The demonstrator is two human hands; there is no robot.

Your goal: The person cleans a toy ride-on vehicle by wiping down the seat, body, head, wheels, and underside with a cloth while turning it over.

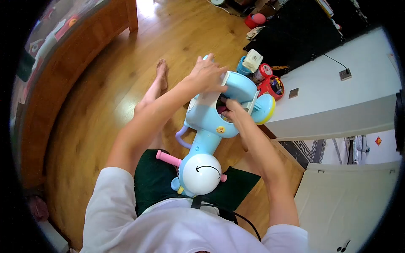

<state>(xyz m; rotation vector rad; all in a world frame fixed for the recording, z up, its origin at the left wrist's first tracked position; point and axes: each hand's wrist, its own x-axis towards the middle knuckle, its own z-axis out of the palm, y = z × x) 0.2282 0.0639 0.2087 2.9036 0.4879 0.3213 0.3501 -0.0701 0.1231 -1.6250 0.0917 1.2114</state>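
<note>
Left hand [206, 75], half open and spread, rests on the far-left edge of a light-blue ride-on toy [202, 120], its white head [202, 174] and 2 pink handles [169, 158] above dark shorts [154, 173]; right hand [233, 110] reaches into its opening, grip hidden, so I cannot tell; a red tub [264, 87] stands beyond.

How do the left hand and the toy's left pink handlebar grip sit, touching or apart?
Apart: the head view shows the left hand by the seat end of the ride-on toy, well away from the left pink handlebar grip.
</note>
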